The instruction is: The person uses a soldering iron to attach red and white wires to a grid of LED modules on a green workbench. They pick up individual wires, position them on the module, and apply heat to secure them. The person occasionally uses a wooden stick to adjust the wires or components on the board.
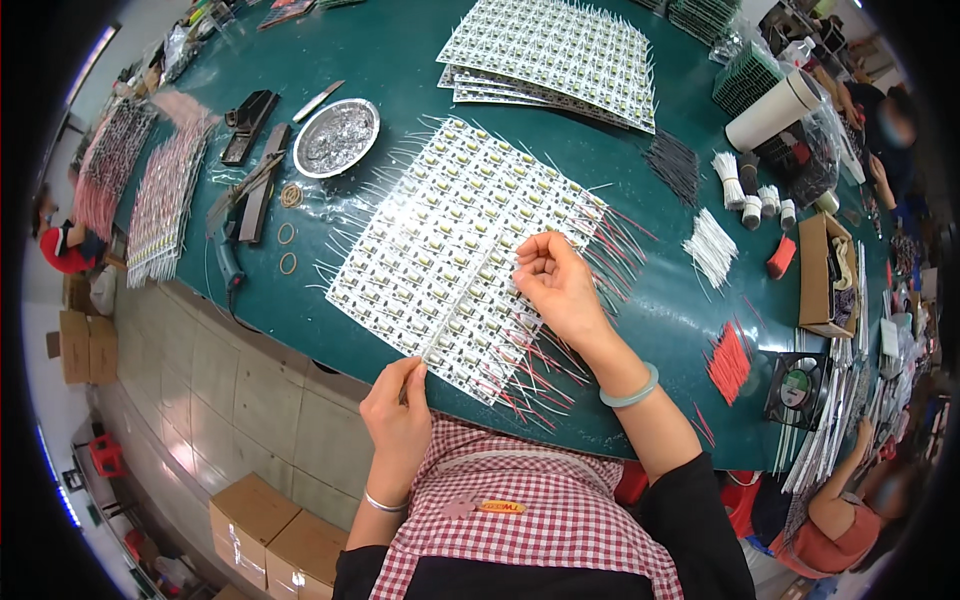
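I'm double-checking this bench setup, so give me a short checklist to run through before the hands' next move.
1. White panel lying on the green table: ok.
2. Left hand at the panel's near edge: ok.
3. Something pinched in the right hand: cannot tell, too small.
4. Right-side wires neatly aligned: not ok, they splay and cross.
5. Loose red bundle apart from the panel: ok, off to its right.

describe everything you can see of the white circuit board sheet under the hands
The white circuit board sheet lies flat and slanted on the green table. It looks rigid, with rows of small repeated units carrying dark and yellowish-green parts. A pale line crosses it. Wires, pale, red and dark, fringe its edges. The left hand is at its near edge; the right hand is over its right part, contact unclear.
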A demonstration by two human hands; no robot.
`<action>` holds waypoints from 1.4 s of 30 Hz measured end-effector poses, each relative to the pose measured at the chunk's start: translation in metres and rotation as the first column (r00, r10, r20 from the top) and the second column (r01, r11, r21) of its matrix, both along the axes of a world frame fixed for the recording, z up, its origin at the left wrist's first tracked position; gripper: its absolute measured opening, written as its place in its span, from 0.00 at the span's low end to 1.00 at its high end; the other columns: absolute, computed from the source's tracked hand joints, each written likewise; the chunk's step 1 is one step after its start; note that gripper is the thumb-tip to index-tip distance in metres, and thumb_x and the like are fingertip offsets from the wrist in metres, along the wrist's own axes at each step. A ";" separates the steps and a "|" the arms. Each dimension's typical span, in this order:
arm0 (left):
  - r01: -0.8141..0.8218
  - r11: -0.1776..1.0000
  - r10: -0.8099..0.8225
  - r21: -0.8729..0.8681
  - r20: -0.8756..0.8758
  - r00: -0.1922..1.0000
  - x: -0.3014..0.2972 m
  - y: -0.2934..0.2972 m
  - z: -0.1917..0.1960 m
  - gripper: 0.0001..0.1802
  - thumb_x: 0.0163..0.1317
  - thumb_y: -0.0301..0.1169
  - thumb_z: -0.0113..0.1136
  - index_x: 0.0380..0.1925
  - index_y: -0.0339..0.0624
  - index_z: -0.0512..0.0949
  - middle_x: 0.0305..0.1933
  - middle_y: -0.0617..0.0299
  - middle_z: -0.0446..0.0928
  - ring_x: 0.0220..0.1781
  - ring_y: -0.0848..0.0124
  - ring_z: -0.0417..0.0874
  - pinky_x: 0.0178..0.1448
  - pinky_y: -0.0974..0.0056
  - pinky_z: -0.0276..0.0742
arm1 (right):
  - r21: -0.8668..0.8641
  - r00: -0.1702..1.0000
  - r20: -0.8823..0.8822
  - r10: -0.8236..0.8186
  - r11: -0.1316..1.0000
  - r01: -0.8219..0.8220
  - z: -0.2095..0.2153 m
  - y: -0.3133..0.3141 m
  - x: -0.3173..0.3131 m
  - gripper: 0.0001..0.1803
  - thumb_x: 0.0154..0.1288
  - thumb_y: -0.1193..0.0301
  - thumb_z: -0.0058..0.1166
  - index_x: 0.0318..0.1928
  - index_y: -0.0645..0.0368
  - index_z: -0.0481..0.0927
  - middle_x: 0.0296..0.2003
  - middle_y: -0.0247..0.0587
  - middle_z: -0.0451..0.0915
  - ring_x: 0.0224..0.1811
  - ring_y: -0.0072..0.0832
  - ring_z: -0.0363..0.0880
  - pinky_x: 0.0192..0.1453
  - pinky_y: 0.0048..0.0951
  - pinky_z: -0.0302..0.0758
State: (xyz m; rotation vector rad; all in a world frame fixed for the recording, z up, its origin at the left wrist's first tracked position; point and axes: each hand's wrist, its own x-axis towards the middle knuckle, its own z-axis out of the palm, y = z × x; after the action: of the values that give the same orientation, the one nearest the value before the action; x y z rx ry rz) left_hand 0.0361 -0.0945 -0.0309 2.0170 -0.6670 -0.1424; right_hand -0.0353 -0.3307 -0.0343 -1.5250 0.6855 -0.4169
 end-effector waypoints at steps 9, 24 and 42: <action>-0.001 0.999 -0.005 -0.052 -0.112 0.994 0.005 -0.007 0.001 0.05 0.66 0.22 0.63 0.39 0.29 0.82 0.31 0.57 0.83 0.28 0.78 0.78 0.33 0.72 0.74 | 0.142 0.997 0.073 -0.004 0.990 -0.006 0.002 -0.004 -0.001 0.13 0.62 0.83 0.58 0.46 0.63 0.73 0.40 0.35 0.74 0.39 0.17 0.76 0.45 0.20 0.77; -0.010 0.995 -0.012 -0.095 -0.234 0.972 0.009 0.000 -0.008 0.05 0.67 0.22 0.62 0.41 0.31 0.83 0.24 0.72 0.75 0.23 0.87 0.67 0.26 0.78 0.60 | 0.208 0.995 0.098 0.010 0.978 -0.031 -0.001 -0.009 -0.002 0.14 0.60 0.83 0.59 0.46 0.64 0.73 0.40 0.35 0.74 0.39 0.17 0.76 0.46 0.21 0.77; 0.126 0.992 -0.123 0.000 -0.220 0.968 0.013 0.005 0.008 0.09 0.64 0.17 0.60 0.43 0.31 0.84 0.30 0.57 0.83 0.26 0.78 0.77 0.30 0.72 0.72 | -0.649 0.992 0.002 0.126 0.755 -0.095 0.003 -0.041 0.009 0.17 0.60 0.88 0.48 0.45 0.59 0.83 0.42 0.44 0.75 0.45 0.42 0.76 0.50 0.36 0.74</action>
State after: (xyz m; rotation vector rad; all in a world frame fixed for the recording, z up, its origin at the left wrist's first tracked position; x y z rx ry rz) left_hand 0.0488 -0.0898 -0.0226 1.9369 -0.6516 -0.4397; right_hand -0.0265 -0.3717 -0.0315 -2.1987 0.4178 -0.6409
